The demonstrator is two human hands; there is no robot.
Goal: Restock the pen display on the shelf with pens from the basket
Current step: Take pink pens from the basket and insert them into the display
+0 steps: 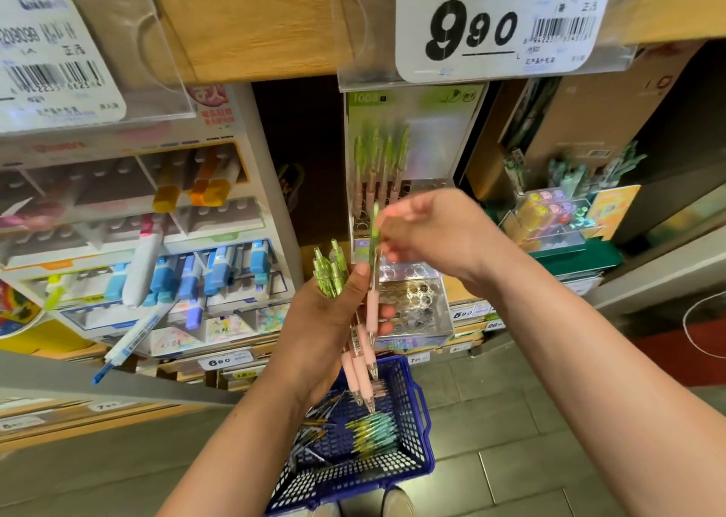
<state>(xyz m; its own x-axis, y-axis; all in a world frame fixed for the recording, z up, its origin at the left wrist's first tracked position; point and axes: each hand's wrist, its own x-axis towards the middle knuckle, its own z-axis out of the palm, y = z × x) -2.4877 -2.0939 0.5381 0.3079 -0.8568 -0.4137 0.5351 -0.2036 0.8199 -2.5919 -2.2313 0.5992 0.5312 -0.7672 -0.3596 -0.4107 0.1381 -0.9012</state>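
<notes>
Pens [358, 353] gripped by left hand [326, 320] below price tag [495, 25] reading 990.

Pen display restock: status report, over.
Left hand grips pen bundle. Right hand pinches single pen, not yet in display. Holes free, nothing blocking.

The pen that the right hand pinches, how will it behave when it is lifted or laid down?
The pen looks like thin hard plastic, so it is probably stiff and light; the right hand holds it by fingertips alone. Its round, smooth barrel would likely roll if laid flat. The pink grip section may be less slippery.
</notes>
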